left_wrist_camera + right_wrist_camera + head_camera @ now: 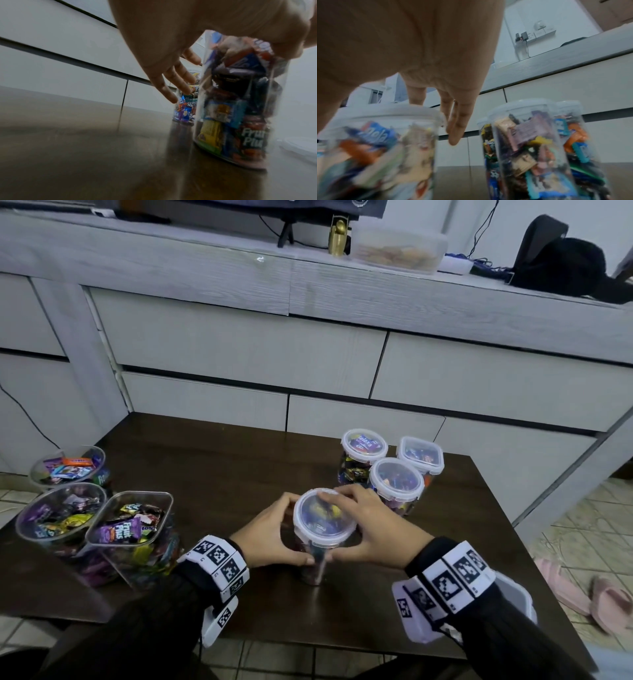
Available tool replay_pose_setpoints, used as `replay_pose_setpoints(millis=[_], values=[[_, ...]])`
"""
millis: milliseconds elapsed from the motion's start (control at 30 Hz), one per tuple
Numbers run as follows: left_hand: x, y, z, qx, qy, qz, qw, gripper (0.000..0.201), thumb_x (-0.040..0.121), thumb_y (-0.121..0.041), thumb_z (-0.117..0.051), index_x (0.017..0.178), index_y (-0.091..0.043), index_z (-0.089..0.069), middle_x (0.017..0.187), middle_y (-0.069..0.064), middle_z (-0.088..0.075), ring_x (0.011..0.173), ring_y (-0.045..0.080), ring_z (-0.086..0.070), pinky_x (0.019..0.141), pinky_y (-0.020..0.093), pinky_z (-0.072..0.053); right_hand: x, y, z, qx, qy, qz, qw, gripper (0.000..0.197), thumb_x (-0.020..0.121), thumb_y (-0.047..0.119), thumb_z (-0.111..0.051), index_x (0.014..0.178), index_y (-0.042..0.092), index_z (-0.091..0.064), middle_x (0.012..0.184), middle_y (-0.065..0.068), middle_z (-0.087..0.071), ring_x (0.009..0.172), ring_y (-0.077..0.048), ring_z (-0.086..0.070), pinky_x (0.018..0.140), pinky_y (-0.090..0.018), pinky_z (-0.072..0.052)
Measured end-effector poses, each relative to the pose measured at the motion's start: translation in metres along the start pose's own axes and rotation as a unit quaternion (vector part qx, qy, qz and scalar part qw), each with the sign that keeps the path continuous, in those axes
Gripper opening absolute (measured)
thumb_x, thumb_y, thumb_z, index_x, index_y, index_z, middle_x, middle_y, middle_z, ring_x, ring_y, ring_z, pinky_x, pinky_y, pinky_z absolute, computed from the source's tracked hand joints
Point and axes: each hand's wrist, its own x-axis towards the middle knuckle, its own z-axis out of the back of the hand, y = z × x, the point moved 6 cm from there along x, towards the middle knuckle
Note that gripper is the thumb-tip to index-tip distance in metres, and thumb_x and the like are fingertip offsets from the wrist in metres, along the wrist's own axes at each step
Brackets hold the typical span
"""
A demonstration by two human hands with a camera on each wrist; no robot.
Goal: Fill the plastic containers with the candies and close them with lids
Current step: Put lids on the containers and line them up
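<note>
On the left of the dark table (pixel 219 460) stand three open tubs (pixel 132 529) of wrapped candies (pixel 120 530), clustered and touching. Just right of them, near the table's front middle, stands a clear round container (pixel 317 553) packed with candies, its lid (pixel 323 517) seated on top. The left hand (pixel 270 530) cups the container's left side, thumb curled against its near wall below the rim; its fingers (pixel 173 79) reach around the far side, loosely spread, and whether they all touch the wall cannot be told. The right hand (pixel 371 529) cups the right side, its fingers (pixel 337 494) curved over the lid's far edge and thumb meeting the near wall beside the left thumb. Behind and to the right, three lidded containers (pixel 395 484) full of candies stand close together. At the front right edge of the table, a white lid (pixel 517 594) shows partly behind the right wrist.
</note>
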Motion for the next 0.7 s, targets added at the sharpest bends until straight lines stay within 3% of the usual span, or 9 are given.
replay_pose_setpoints(millis=[67, 133, 200, 300, 433, 500, 600, 700], values=[[-0.001, 0.001, 0.003, 0.009, 0.007, 0.005, 1.000, 0.077, 0.058, -0.042, -0.089, 0.118, -0.045, -0.041, 0.121, -0.021, -0.057, 0.114, -0.010, -0.052, 0.103, 0.023, -0.042, -0.004, -0.011, 0.007, 0.001, 0.003, -0.009, 1.000, 0.086, 0.077, 0.053, -0.070, 0.148, 0.037, -0.024, 0.131, 0.004, -0.031, 0.118, -0.009, -0.037, 0.105, -0.023, -0.035], [-0.002, -0.002, 0.002, 0.006, 0.014, 0.003, 1.000, 0.075, 0.063, -0.037, -0.087, 0.121, -0.047, -0.040, 0.123, -0.022, -0.057, 0.115, -0.012, -0.050, 0.105, 0.019, -0.039, -0.007, -0.015, 0.012, -0.009, -0.024, -0.015, 1.000, 0.082, 0.076, 0.054, -0.070, 0.145, 0.038, -0.030, 0.117, 0.005, -0.036, 0.107, -0.008, -0.044, 0.099, -0.024, -0.040], [-0.002, -0.007, -0.006, 0.009, 0.021, -0.002, 1.000, 0.083, 0.062, -0.040, -0.086, 0.127, -0.049, -0.035, 0.125, -0.023, -0.056, 0.117, -0.013, -0.048, 0.104, 0.016, -0.037, -0.009, -0.012, 0.013, -0.018, -0.066, -0.025, 0.997, 0.079, 0.072, 0.060, -0.071, 0.139, 0.036, -0.037, 0.109, 0.006, -0.038, 0.099, -0.009, -0.046, 0.092, -0.028, -0.045], [-0.001, -0.013, -0.019, -0.036, 0.010, -0.001, 0.999, 0.103, 0.051, -0.046, -0.091, 0.136, -0.042, -0.033, 0.128, -0.022, -0.056, 0.121, -0.009, -0.049, 0.103, 0.018, -0.039, -0.011, -0.007, 0.006, -0.004, -0.116, -0.034, 0.993, 0.079, 0.064, 0.062, -0.075, 0.128, 0.030, -0.042, 0.109, 0.007, -0.040, 0.099, -0.008, -0.047, 0.087, -0.026, -0.045], [0.004, -0.010, -0.025, -0.139, -0.007, 0.001, 0.990, 0.092, 0.054, -0.016, -0.095, 0.131, -0.030, -0.046, 0.125, -0.012, -0.064, 0.120, 0.001, -0.056, 0.108, 0.027, -0.041, -0.017, -0.012, 0.008, 0.031, -0.074, -0.004, 0.997, 0.078, 0.066, 0.051, -0.080, 0.130, 0.028, -0.043, 0.105, 0.012, -0.041, 0.094, -0.003, -0.046, 0.087, -0.024, -0.045], [0.005, -0.009, -0.024, -0.155, 0.019, 0.005, 0.988, 0.091, 0.052, -0.016, -0.095, 0.130, -0.026, -0.048, 0.124, -0.008, -0.065, 0.121, 0.004, -0.057, 0.108, 0.028, -0.041, -0.021, -0.016, 0.013, 0.028, -0.050, 0.018, 0.998, 0.071, 0.072, 0.043, -0.079, 0.133, 0.027, -0.046, 0.104, 0.011, -0.044, 0.093, -0.004, -0.048, 0.090, -0.028, -0.047], [0.009, -0.012, -0.018, -0.140, 0.056, 0.013, 0.988, 0.101, 0.044, -0.030, -0.093, 0.132, -0.020, -0.046, 0.129, -0.002, -0.060, 0.124, 0.009, -0.054, 0.111, 0.035, -0.040, -0.021, -0.021, 0.023, 0.018, -0.045, 0.028, 0.998, 0.058, 0.077, 0.038, -0.076, 0.130, 0.032, -0.052, 0.118, 0.008, -0.044, 0.110, -0.007, -0.048, 0.099, -0.030, -0.044], [0.016, -0.020, -0.011, -0.098, 0.082, 0.010, 0.992, 0.105, 0.045, -0.024, -0.094, 0.135, -0.013, -0.042, 0.134, 0.004, -0.055, 0.127, 0.014, -0.051, 0.113, 0.041, -0.038, -0.015, -0.017, 0.030, 0.008, -0.042, 0.061, 0.997, 0.059, 0.077, 0.035, -0.077, 0.131, 0.033, -0.052, 0.147, 0.008, -0.035, 0.134, -0.007, -0.035, 0.111, -0.031, -0.034]])
